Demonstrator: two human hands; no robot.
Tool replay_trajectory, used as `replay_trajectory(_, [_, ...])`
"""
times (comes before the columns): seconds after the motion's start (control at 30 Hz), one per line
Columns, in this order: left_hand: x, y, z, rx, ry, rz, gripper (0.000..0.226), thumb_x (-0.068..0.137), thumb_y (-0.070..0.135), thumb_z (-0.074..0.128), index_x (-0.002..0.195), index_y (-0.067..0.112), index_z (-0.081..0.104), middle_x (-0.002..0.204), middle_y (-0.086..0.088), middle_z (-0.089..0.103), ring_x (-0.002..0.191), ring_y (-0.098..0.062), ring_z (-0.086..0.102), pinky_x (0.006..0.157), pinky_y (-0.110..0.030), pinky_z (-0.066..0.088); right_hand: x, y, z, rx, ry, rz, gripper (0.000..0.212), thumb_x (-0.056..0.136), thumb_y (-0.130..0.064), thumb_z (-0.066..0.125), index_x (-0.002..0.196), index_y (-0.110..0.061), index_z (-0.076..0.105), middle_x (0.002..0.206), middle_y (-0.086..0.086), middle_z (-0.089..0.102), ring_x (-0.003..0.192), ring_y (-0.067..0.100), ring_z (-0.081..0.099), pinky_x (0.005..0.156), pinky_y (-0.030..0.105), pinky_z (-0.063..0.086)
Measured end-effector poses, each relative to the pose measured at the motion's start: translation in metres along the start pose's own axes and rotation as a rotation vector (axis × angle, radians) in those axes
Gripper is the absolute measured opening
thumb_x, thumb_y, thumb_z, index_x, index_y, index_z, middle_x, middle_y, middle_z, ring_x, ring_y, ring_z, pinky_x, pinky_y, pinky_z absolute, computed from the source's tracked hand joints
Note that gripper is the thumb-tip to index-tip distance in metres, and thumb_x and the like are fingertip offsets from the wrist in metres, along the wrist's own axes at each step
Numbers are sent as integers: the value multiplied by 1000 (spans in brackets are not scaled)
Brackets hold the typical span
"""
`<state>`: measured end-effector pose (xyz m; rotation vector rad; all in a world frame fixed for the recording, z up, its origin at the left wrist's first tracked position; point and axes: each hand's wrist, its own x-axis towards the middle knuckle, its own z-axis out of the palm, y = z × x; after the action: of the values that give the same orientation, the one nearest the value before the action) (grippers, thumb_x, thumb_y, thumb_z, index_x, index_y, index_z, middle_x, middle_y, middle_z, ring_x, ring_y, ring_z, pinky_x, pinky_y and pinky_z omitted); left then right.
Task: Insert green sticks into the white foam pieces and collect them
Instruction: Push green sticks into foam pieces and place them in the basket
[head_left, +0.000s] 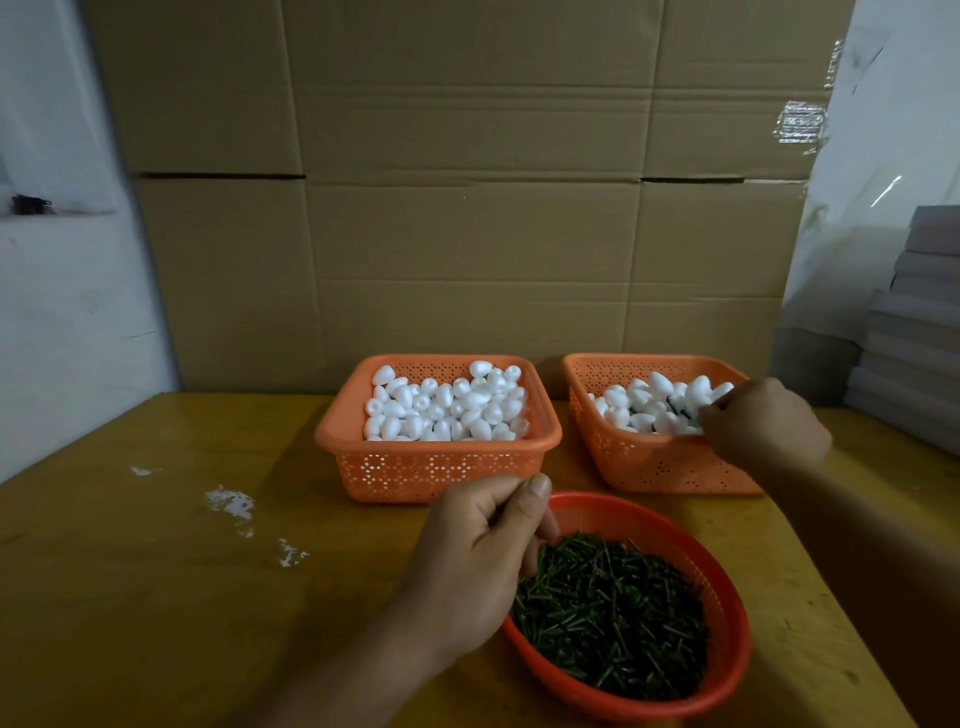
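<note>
A round red basket (727, 675) at the front holds a pile of green sticks (613, 613). My left hand (478, 556) is at its left rim, fingers curled down into the sticks and thumb pressed to the forefinger. The left orange basket (441, 467) is full of plain white foam pieces (447, 405). The right orange basket (649, 462) holds foam pieces with sticks (649, 405). My right hand (763, 426) reaches into it from the right and pinches a foam piece (723, 391) beside a dark stick (678, 410).
Everything sits on a yellow wooden table (208, 597) with white foam crumbs (231, 501) on its left part. A wall of cardboard boxes (467, 208) stands right behind the baskets. Stacked grey sheets (914, 322) lie at the right edge.
</note>
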<state>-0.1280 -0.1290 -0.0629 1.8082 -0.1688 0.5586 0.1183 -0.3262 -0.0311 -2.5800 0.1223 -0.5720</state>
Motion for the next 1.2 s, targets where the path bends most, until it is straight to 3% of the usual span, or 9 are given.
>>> replay_trajectory(0.23, [0,-3,-5,66,-19,19,26,96,31,66,70,29,64,55,10,55,51,-4,49,51,-21,40,0,-11,-12,-74,-104,-3,21,86,-29,65,73,-11,62,70,8,64,66,25,62,59,30,47])
replay_trajectory(0.43, [1,-6,-5,85,-15,9,24,84,37,77,71,24,61,59,10,55,55,-5,48,54,-18,42,-8,-9,-12,-18,-62,-66,30,94,-22,55,69,-9,64,60,7,60,52,22,54,54,26,41])
replay_trajectory(0.53, [2,-8,-6,94,11,5,26,92,34,71,71,25,58,57,10,51,54,-6,45,52,-22,40,-26,-8,-18,141,-3,-148,35,97,-21,53,69,-5,67,55,10,57,46,20,45,51,25,35])
replay_trajectory(0.6, [2,-6,-6,94,16,-16,30,97,36,63,70,25,58,55,9,49,52,-8,44,52,-27,39,-44,-13,-25,365,-71,-200,28,96,-17,56,81,-1,72,63,19,65,47,22,45,51,31,35])
replay_trajectory(0.77, [6,-2,-10,64,58,-82,40,99,43,47,72,19,64,53,5,55,50,-9,50,50,-24,41,-109,-24,-55,708,-330,-301,27,94,-11,59,79,-25,77,67,2,72,55,19,54,47,30,39])
replay_trajectory(0.87, [11,-5,-15,98,109,-98,30,105,25,46,85,16,67,58,5,59,51,-9,53,51,-23,43,-137,-27,-62,692,-453,-390,29,93,-6,59,82,-26,76,68,0,72,42,3,48,39,16,36])
replay_trajectory(1.0, [27,-5,-31,119,245,-103,29,106,8,40,96,19,66,64,8,64,53,-9,56,48,-21,44,-154,-26,-58,554,-567,-520,27,93,-8,60,89,-28,76,66,4,71,42,7,50,42,22,39])
replay_trajectory(1.07, [43,-6,-44,139,294,-101,33,106,4,35,96,19,63,65,8,67,54,-7,58,47,-21,46,-158,-26,-57,463,-594,-602,24,92,-11,60,92,-27,77,67,-1,72,43,2,52,43,17,37])
replay_trajectory(1.2, [89,-14,-74,259,316,-180,41,94,-8,30,92,18,62,75,0,69,56,-6,61,53,-26,51,-164,-28,-60,284,-665,-819,22,88,-22,62,98,-39,72,86,-23,71,76,-5,65,65,16,51])
